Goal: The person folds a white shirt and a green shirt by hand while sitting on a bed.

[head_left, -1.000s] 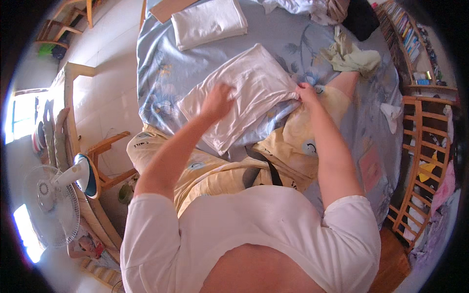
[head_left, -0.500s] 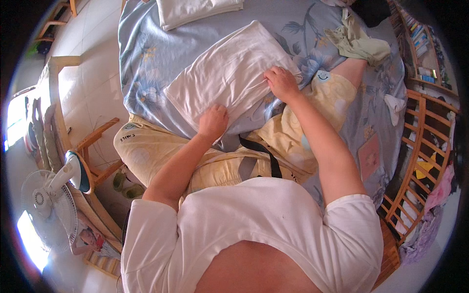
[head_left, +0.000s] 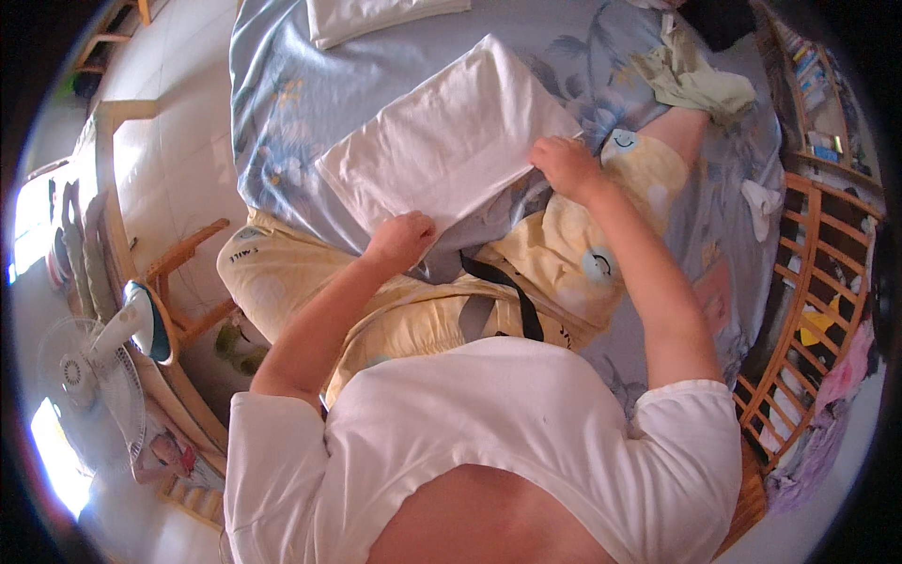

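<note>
At the far left stands a white electric fan with a round wire cage (head_left: 75, 371), and to its right a pair of olive-green shoes (head_left: 242, 352) sits on the floor. The blue flowered bedsheet (head_left: 324, 94) comes next, with a neatly folded white fabric stack (head_left: 385, 13) near its far edge, partly cut off by the frame.

The left hand (head_left: 404, 238) has its fingers curled together, pinching the near edge of a flat, folded white cloth (head_left: 451, 136). This cloth lies on the bedsheet in front of the person's yellow patterned trousers (head_left: 301, 273), its near edge running straight between the hands. The right hand (head_left: 567, 167) pinches that edge farther right, thumb and fingers pressed together.

Beyond it lie a crumpled pale-green garment (head_left: 693, 77), a small white cloth scrap (head_left: 762, 209) and, at far right, a slatted wooden rack (head_left: 799, 291).
</note>
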`<state>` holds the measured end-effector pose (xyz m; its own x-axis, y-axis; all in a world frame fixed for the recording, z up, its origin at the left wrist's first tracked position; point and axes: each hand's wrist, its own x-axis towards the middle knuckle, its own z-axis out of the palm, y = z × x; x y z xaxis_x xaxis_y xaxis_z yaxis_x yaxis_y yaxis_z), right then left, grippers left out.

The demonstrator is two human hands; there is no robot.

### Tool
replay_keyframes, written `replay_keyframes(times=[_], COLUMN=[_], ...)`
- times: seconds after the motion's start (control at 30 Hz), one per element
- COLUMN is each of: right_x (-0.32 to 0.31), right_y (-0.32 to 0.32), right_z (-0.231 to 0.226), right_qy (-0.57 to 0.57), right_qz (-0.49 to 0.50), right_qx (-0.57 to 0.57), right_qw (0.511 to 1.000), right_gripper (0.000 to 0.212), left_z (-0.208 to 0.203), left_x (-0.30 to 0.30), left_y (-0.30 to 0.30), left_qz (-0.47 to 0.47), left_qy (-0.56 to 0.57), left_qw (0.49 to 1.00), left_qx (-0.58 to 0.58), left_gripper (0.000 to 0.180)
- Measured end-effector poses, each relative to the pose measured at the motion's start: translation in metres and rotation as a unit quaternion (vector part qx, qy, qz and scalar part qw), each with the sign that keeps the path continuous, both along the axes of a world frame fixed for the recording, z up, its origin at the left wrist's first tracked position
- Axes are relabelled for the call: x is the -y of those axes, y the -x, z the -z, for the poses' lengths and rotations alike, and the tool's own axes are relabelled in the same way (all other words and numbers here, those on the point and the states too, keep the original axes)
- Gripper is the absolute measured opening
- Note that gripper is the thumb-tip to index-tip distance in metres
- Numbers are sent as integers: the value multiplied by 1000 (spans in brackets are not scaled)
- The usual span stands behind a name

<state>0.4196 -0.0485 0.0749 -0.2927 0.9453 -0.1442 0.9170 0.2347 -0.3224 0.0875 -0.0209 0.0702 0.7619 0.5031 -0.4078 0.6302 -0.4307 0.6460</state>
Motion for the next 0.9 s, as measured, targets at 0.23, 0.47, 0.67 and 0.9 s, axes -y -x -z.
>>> replay_keyframes(times=[0.23,0.47,0.67,0.9], right_x=[-1,-3,-20,-29], right_y=[5,0,-9,-15], right_z=[3,5,24,36], right_qy=[-35,-32,-78,-26], right_qz=[-11,141,222,267], right_qx=[22,-104,-81,-40], right_qw=[999,984,969,963], right_gripper=[13,16,17,16], left_z=[24,29,8,28], left_x=[19,24,11,-4], left_y=[-11,-9,-22,-28], left_qz=[21,2,41,-32], left_qy=[-41,-28,78,38], left_qw=[995,999,995,998], left_qx=[-90,-16,-38,26], left_gripper=[18,12,12,16])
